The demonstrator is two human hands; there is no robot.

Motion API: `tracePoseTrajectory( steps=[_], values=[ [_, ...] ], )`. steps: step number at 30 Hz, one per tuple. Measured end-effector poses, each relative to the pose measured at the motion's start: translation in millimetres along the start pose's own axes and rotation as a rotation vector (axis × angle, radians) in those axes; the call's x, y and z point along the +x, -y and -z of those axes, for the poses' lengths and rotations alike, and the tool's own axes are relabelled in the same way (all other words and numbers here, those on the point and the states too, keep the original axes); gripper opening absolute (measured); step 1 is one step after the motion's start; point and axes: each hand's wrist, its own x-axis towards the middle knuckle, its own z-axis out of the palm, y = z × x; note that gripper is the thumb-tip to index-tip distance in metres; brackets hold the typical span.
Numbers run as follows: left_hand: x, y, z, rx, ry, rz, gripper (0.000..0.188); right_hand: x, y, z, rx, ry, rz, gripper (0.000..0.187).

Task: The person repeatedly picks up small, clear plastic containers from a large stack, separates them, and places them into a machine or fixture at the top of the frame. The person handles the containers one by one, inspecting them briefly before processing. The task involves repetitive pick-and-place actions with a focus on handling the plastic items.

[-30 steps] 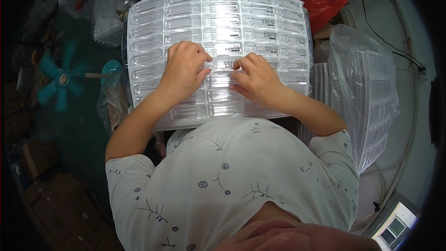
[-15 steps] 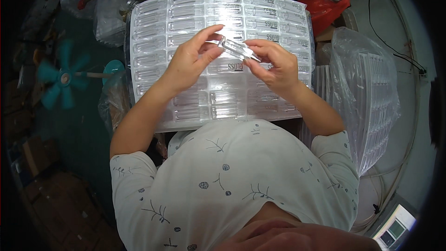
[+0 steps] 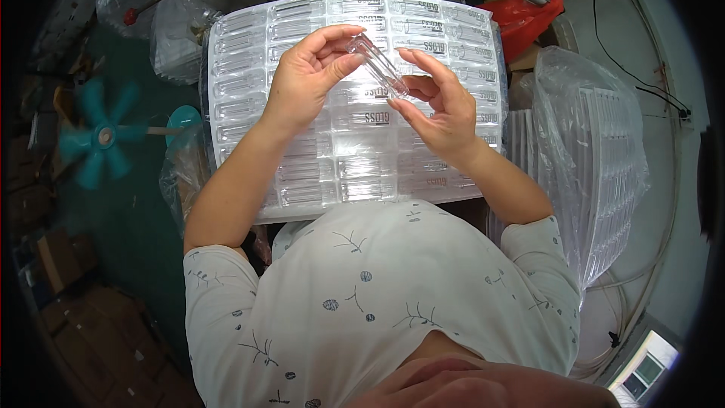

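Bordering the person's white printed shirt (image 3: 377, 279), the near edge of a clear tray (image 3: 291, 213) runs just below rows of small clear cases (image 3: 302, 194), with one bare pocket (image 3: 365, 143) a few rows in, in the middle column. Off the tray's right edge stands a plastic-wrapped stack (image 3: 604, 181); well off its left edge, a blue-green fan (image 3: 103, 134). Above the right half, the right hand (image 3: 447, 109) holds the lower end of a clear tube (image 3: 379, 66) between thumb tip and bent inner fingers, its index finger lifted apart. The left hand (image 3: 304, 79), a little farther in, pinches the upper end, index finger and thumb only narrowly parted around it. The tube slants above the tray's middle, nearer the far edge. Past the far right corner lies a red bag (image 3: 530, 24).
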Motion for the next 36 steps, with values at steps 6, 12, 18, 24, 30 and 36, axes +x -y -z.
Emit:
tracePoseTrajectory(
  steps=[6,12,18,24,30,36],
  values=[
    [1,-6,-5,-0.098,-0.027,0.042,0.036,-2,-1,1,0.016,0.046,-0.021,0.067],
    [6,5,-4,-0.099,-0.016,0.093,0.032,7,0,4,-0.258,0.01,0.265,0.048],
    [42,4,3,0.445,-0.037,0.056,0.029,33,8,31,-0.426,-0.087,0.403,0.032],
    [166,-2,-6,1.194,-0.572,-0.496,0.035,63,-13,42,-0.461,-0.292,0.239,0.027],
    [195,-1,-7,1.271,-0.594,-0.476,0.031,96,-37,46,-0.41,-0.387,0.088,0.025],
    [77,-26,26,1.165,-0.511,-0.377,0.033,179,-101,17,-0.784,-0.218,0.642,0.032]
  ],
)
